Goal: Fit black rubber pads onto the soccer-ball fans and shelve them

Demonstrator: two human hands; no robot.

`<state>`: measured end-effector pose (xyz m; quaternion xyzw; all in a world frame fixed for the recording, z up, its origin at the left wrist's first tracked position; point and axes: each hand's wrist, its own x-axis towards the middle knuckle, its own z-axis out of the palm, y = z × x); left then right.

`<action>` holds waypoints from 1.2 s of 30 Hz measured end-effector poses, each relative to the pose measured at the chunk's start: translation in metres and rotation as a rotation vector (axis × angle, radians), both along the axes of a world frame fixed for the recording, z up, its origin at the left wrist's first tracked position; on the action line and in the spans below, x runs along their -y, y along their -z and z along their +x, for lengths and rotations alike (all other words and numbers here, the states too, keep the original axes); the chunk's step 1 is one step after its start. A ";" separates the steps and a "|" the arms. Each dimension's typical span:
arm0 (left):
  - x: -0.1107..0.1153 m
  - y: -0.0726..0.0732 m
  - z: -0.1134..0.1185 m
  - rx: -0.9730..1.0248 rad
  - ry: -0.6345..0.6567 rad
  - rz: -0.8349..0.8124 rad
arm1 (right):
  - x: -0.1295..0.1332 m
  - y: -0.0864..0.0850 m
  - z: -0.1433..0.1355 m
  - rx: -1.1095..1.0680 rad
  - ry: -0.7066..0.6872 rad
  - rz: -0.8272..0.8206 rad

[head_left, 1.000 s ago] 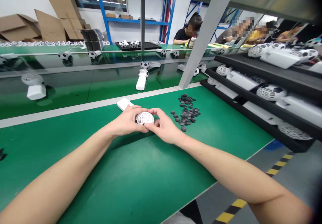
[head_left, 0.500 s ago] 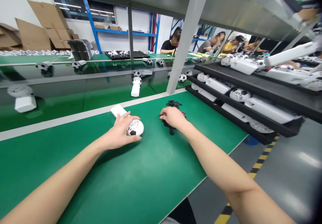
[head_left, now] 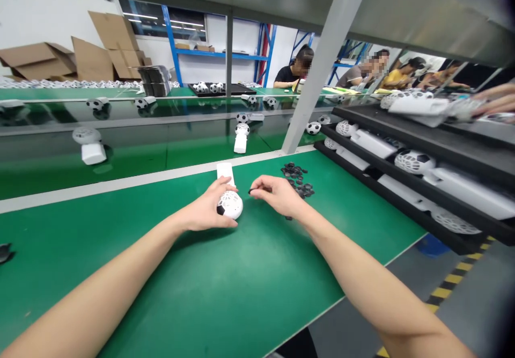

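Note:
My left hand [head_left: 213,205] is wrapped round the ball end of a white device with a football pattern [head_left: 231,205], its fingers over the top and the thumb at the near side. The device lies on the green tabletop [head_left: 225,277], its white handle pointing away from me. Just right of the ball, my right hand [head_left: 276,192] pinches a small black piece [head_left: 250,191] between thumb and fingertips. Behind that hand lies a loose pile of small black pieces [head_left: 295,171], partly covered by the hand.
Stacked black trays [head_left: 362,151] with more football devices stand at the right, where another person's hand [head_left: 497,97] reaches in. Beyond a pale edge strip runs a green conveyor [head_left: 181,156] carrying similar devices. A metal post [head_left: 317,73] rises from the strip. A dark part [head_left: 5,252] lies far left.
My right hand has come away from the black pile towards the ball with a small black piece. The handle has swung to point straighter away. The whole view has shifted left.

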<state>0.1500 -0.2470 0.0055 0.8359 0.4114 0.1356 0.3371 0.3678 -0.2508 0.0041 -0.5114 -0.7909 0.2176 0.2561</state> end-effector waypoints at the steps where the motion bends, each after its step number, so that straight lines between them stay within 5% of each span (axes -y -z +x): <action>1: 0.000 0.001 0.000 0.016 0.004 0.005 | 0.004 0.000 -0.004 -0.160 -0.091 -0.036; 4: -0.001 0.003 0.001 0.051 0.036 0.004 | 0.013 0.002 -0.017 -0.382 -0.241 -0.105; 10: 0.002 -0.001 0.005 0.081 -0.010 -0.028 | 0.012 0.010 -0.031 -0.615 -0.163 -0.295; 14: 0.005 -0.002 0.011 0.109 -0.031 -0.016 | 0.009 0.010 -0.031 -0.629 -0.176 -0.442; 28: 0.007 -0.002 0.015 0.142 -0.081 -0.019 | 0.011 0.018 -0.030 -0.710 -0.143 -0.503; 33: 0.010 -0.005 0.015 0.147 -0.082 -0.044 | 0.003 0.014 -0.024 -0.518 -0.195 -0.417; 36: 0.008 -0.003 0.011 0.124 0.005 -0.014 | -0.012 0.005 0.000 -0.064 0.101 -0.110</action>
